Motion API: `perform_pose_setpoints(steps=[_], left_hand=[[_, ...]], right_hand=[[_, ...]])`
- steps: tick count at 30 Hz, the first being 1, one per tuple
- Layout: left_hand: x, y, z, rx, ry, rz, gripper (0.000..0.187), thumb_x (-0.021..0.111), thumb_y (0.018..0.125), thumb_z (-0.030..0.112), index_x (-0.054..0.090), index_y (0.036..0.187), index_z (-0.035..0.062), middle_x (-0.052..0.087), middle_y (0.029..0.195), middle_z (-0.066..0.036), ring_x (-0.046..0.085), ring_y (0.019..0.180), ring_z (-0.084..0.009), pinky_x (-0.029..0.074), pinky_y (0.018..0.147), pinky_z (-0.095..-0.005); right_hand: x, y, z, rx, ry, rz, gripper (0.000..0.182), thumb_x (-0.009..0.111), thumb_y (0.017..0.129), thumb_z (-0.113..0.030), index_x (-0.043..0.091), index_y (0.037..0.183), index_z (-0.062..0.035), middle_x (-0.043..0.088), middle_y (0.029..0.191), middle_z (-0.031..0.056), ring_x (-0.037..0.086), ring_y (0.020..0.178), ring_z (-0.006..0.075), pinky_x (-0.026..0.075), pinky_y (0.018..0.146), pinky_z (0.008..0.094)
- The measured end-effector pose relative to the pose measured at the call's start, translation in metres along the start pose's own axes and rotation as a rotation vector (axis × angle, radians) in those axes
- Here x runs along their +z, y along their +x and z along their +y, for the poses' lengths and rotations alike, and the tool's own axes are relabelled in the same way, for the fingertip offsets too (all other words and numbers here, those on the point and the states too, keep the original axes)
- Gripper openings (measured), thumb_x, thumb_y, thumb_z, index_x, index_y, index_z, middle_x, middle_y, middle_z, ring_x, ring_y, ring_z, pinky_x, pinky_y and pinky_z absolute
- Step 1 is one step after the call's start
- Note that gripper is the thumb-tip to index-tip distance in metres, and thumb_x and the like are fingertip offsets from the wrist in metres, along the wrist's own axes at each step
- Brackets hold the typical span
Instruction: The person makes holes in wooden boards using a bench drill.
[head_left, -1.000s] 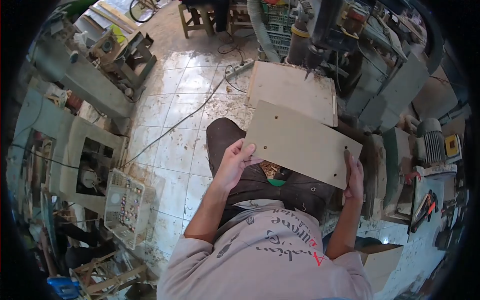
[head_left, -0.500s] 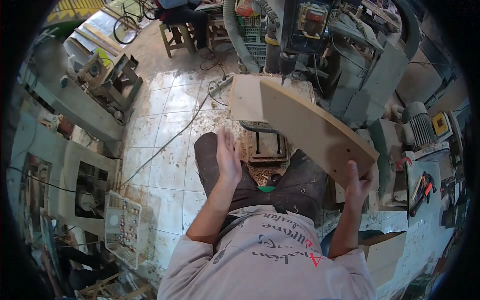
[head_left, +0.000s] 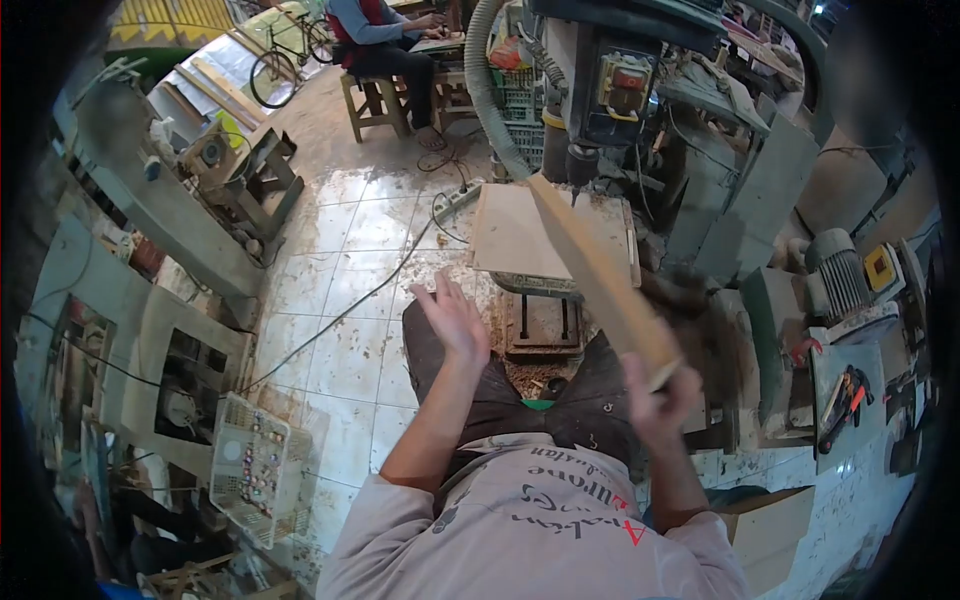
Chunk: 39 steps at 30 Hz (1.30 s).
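The right hand [head_left: 655, 395] grips the lower end of a wooden board [head_left: 598, 275], tilted on edge and rising away from that hand over the drill's surface [head_left: 510, 240]. The left hand [head_left: 452, 318] is open and empty, well apart to the board's left. The board is not yet laid flat on the surface.

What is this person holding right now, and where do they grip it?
The right hand grips a wooden board by its near end, tilted on edge. The left hand is open, holding nothing.
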<state>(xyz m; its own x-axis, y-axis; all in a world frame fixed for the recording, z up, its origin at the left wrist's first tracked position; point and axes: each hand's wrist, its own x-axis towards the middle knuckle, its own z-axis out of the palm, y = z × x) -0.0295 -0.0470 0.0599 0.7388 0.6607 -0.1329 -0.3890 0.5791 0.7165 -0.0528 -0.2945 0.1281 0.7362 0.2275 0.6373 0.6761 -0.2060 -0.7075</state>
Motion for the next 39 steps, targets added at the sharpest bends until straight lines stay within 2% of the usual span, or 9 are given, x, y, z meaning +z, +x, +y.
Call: perform_pose_setpoints(steps=[2,5,12,16,22,26,32,36,39], left_hand=[[0.012,0.004,-0.011,-0.068,0.026,0.099,0.094,0.014,0.091,0.073,0.005,0.151,0.0016,0.005,0.159,-0.016,0.004,0.147,-0.0267,0.002,0.118,-0.0396],[0.008,-0.001,-0.023,-0.071,-0.156,-0.163,0.083,0.016,0.097,0.065,0.021,0.148,-0.0002,0.033,0.147,-0.013,0.029,0.136,-0.0239,0.019,0.113,-0.0353],[0.001,-0.002,0.018,0.235,0.129,0.047,0.09,0.011,0.094,0.067,0.002,0.149,-0.004,-0.009,0.157,-0.019,-0.012,0.146,-0.0239,-0.011,0.115,-0.035],[0.025,-0.01,0.001,0.206,0.171,0.112,0.086,0.023,0.096,0.066,0.009,0.151,0.0015,0.007,0.159,-0.013,0.002,0.147,-0.0222,0.002,0.117,-0.0335],[0.007,-0.027,0.007,0.073,0.202,-0.001,0.081,0.016,0.096,0.065,0.006,0.153,0.009,0.003,0.16,-0.012,0.003,0.147,-0.0241,0.002,0.117,-0.0366],[-0.001,-0.016,0.017,0.25,0.237,0.046,0.083,0.015,0.096,0.066,0.001,0.152,0.0054,-0.005,0.159,-0.013,-0.006,0.147,-0.0235,-0.005,0.117,-0.0362],[-0.006,-0.006,-0.031,0.361,0.397,-0.077,0.073,0.03,0.102,0.049,0.005,0.151,0.0011,0.004,0.159,-0.016,0.002,0.147,-0.025,0.002,0.117,-0.0329],[-0.021,-0.02,-0.002,0.45,0.728,-0.153,0.075,0.049,0.098,0.04,0.014,0.15,-0.0014,0.017,0.155,-0.02,0.014,0.144,-0.0284,0.011,0.117,-0.035],[-0.018,-0.019,0.028,0.439,0.742,-0.292,0.071,0.072,0.084,0.018,0.035,0.141,-0.0052,0.045,0.133,-0.018,0.049,0.12,-0.0256,0.041,0.1,-0.0345]], right_hand=[[0.02,-0.008,-0.009,-0.282,-0.034,-0.14,0.048,0.071,0.072,0.002,0.06,0.119,0.0052,0.066,0.11,0.0226,0.069,0.097,0.0294,0.055,0.081,0.0338],[0.027,-0.02,-0.017,-0.3,0.065,-0.347,0.047,0.071,0.072,-0.002,0.06,0.117,0.0063,0.064,0.112,0.0274,0.069,0.098,0.0295,0.054,0.08,0.0326],[0.0,-0.002,0.002,0.317,0.239,0.045,0.049,0.068,0.071,0.003,0.06,0.119,0.0045,0.069,0.099,0.0201,0.069,0.074,0.0223,0.054,0.071,0.029],[0.032,-0.021,-0.034,-0.26,0.09,-0.353,0.051,0.072,0.075,0.001,0.056,0.122,0.0081,0.061,0.118,0.0271,0.067,0.103,0.0252,0.052,0.084,0.0329],[0.001,-0.005,-0.002,0.584,0.442,0.055,0.032,0.071,0.083,-0.01,0.062,0.11,0.0053,0.067,0.096,0.0065,0.062,0.085,0.013,0.05,0.077,0.0272],[0.006,-0.004,-0.005,0.435,0.427,0.12,0.031,0.067,0.084,-0.005,0.063,0.111,0.0082,0.068,0.103,0.0132,0.064,0.092,0.015,0.05,0.083,0.0292],[0.036,-0.027,-0.028,0.09,0.291,-0.121,0.036,0.07,0.082,-0.007,0.062,0.115,0.007,0.068,0.098,0.0085,0.061,0.088,0.0124,0.05,0.077,0.0281],[0.009,-0.016,0.002,0.538,0.589,0.032,0.021,0.068,0.082,-0.007,0.066,0.1,0.0023,0.068,0.096,0.0083,0.063,0.083,0.0106,0.049,0.073,0.0266],[-0.009,-0.01,0.021,0.499,0.693,0.081,0.021,0.069,0.082,-0.008,0.065,0.101,0.0009,0.067,0.094,0.0074,0.064,0.081,0.013,0.051,0.074,0.0286]])
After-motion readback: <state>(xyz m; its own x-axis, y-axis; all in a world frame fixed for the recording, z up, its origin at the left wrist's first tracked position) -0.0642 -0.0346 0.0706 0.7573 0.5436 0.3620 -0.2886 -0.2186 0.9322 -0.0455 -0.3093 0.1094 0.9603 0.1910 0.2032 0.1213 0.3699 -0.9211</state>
